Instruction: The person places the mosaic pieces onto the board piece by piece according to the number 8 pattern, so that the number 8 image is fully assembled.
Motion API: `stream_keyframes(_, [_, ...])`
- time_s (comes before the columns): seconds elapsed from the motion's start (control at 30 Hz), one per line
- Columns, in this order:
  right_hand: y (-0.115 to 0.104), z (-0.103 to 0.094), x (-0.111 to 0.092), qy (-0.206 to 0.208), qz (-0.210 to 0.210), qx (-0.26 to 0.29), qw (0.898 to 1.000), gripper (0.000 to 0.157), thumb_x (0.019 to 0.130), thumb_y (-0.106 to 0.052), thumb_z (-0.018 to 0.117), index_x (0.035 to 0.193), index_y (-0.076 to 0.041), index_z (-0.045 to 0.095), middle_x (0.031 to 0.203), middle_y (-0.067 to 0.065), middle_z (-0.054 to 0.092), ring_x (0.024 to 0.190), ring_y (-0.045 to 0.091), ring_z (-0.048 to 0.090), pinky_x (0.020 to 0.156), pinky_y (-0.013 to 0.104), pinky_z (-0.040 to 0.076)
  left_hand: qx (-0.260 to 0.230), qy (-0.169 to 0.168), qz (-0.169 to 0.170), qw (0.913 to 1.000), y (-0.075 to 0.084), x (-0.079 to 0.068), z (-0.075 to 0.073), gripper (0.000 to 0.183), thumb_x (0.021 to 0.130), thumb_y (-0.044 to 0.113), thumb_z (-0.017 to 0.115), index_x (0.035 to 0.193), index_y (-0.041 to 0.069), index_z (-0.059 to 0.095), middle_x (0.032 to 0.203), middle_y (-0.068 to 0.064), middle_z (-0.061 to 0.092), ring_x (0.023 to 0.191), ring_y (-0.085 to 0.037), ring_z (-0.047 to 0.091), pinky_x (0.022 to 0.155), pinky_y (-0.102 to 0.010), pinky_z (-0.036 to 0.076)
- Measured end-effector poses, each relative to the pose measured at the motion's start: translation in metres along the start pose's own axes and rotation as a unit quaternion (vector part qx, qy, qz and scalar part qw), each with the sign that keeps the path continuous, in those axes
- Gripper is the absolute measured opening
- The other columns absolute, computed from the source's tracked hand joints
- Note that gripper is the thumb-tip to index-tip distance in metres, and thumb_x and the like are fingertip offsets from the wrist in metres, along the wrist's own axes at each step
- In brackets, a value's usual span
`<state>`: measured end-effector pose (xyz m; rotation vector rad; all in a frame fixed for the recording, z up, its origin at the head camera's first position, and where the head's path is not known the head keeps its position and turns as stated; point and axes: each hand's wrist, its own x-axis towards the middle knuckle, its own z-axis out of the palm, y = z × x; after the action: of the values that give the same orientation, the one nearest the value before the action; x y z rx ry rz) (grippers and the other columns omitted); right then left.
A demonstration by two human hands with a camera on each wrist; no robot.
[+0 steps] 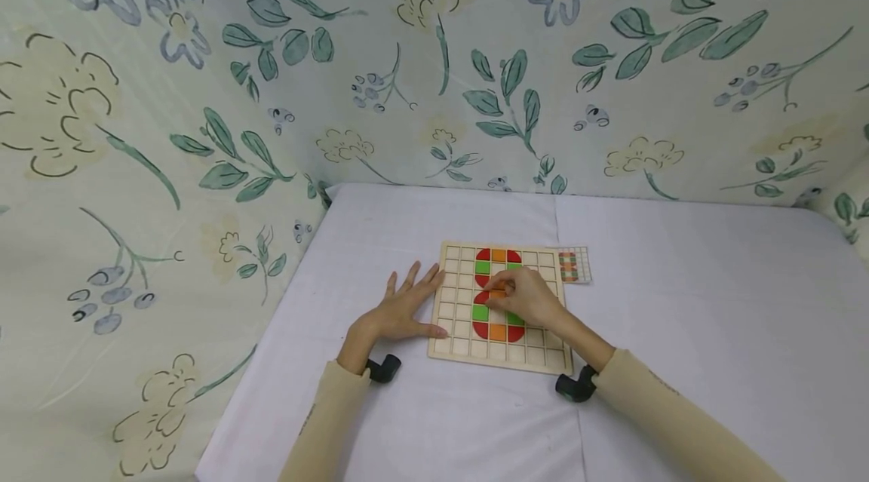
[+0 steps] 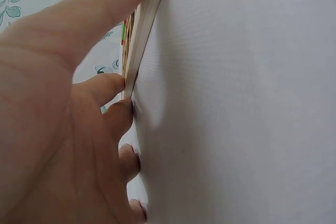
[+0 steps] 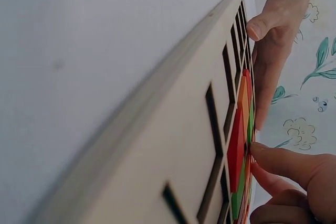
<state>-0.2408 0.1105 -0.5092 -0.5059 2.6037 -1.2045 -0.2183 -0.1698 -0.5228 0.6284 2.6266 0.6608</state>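
A square wooden grid board [image 1: 458,350] lies on the white cloth, with red quarter-round, green and orange pieces forming two stacked rings in its cells. My left hand [image 1: 397,316] is spread along the board's left side, thumb on the frame near the front corner. In the left wrist view, the fingertips [image 2: 119,116] lie against that edge. Over the middle of the board, my right hand [image 1: 529,297] has thumb and forefinger together at a red quarter-round piece [image 1: 481,297] of the lower ring. The hand covers part of the right side of both rings.
A small pattern card [image 1: 577,265] with a coloured grid lies against the board's right edge, near the back. White cloth [image 1: 679,301] covers the table, and a floral curtain [image 1: 434,112] hangs behind it and on the left. Dark wrist cameras [image 1: 575,385] sit below both hands.
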Motion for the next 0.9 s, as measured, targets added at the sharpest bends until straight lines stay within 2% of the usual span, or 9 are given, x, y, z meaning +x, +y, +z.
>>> stream_keyframes(0.33, [0.001,-0.005,-0.005,0.006,0.010,0.010,1.000,0.020,0.088,-0.018,0.083,0.107,-0.010,0.080,0.058,-0.003,0.039,0.053,0.013,0.035,0.049,0.022,0.028,-0.004,0.001,0.003,1.0000,0.003,-0.001,-0.001,0.110,0.087,0.057,0.077,0.168,0.021,0.011,0.177,0.001,0.000,0.162,-0.032,-0.016,0.126,-0.067,-0.014])
stream_keyframes(0.47, [-0.001,-0.016,-0.015,0.021,0.024,0.019,0.999,0.022,0.092,-0.022,0.080,0.110,-0.010,0.080,0.061,-0.002,0.043,0.054,0.014,0.038,0.049,0.023,0.029,-0.002,0.003,0.006,1.0000,0.004,0.000,-0.001,0.110,0.087,0.057,0.077,0.168,0.020,0.012,0.177,-0.001,0.001,0.162,-0.034,-0.014,0.126,-0.068,-0.013])
stream_keyframes(0.63, [0.003,-0.037,-0.034,0.048,0.026,-0.001,0.998,0.023,0.096,-0.027,0.075,0.110,-0.009,0.079,0.068,0.000,0.046,0.064,0.017,0.042,0.051,0.023,0.030,-0.002,0.002,0.006,1.0000,0.004,0.003,-0.001,0.110,0.087,0.056,0.078,0.168,0.020,0.012,0.177,-0.001,0.001,0.162,-0.033,-0.014,0.126,-0.068,-0.013])
stream_keyframes(0.73, [0.010,-0.053,-0.050,0.064,0.031,-0.017,0.997,0.028,0.099,-0.030,0.071,0.112,-0.006,0.078,0.078,0.005,0.059,0.073,0.018,0.050,0.053,0.023,0.036,-0.002,-0.001,0.004,1.0000,0.003,0.003,0.000,0.111,0.087,0.057,0.077,0.168,0.021,0.010,0.177,0.001,-0.001,0.162,-0.032,-0.015,0.126,-0.067,-0.014])
stream_keyframes(0.83, [0.020,-0.071,-0.069,0.068,0.041,-0.029,0.996,0.036,0.103,-0.035,0.064,0.117,-0.004,0.076,0.099,0.013,0.073,0.085,0.021,0.060,0.061,0.022,0.046,-0.005,0.003,0.005,1.0000,0.003,0.002,0.001,0.111,0.087,0.056,0.078,0.168,0.020,0.012,0.177,-0.001,0.001,0.162,-0.034,-0.014,0.126,-0.068,-0.013])
stream_keyframes(0.9, [0.025,-0.083,-0.083,0.071,0.049,-0.037,0.996,0.039,0.106,-0.037,0.059,0.119,-0.005,0.075,0.110,0.015,0.075,0.092,0.023,0.064,0.065,0.023,0.049,-0.006,0.005,0.004,1.0000,0.003,0.001,0.001,0.111,0.086,0.056,0.078,0.168,0.020,0.013,0.177,-0.002,0.002,0.163,-0.035,-0.013,0.126,-0.069,-0.012])
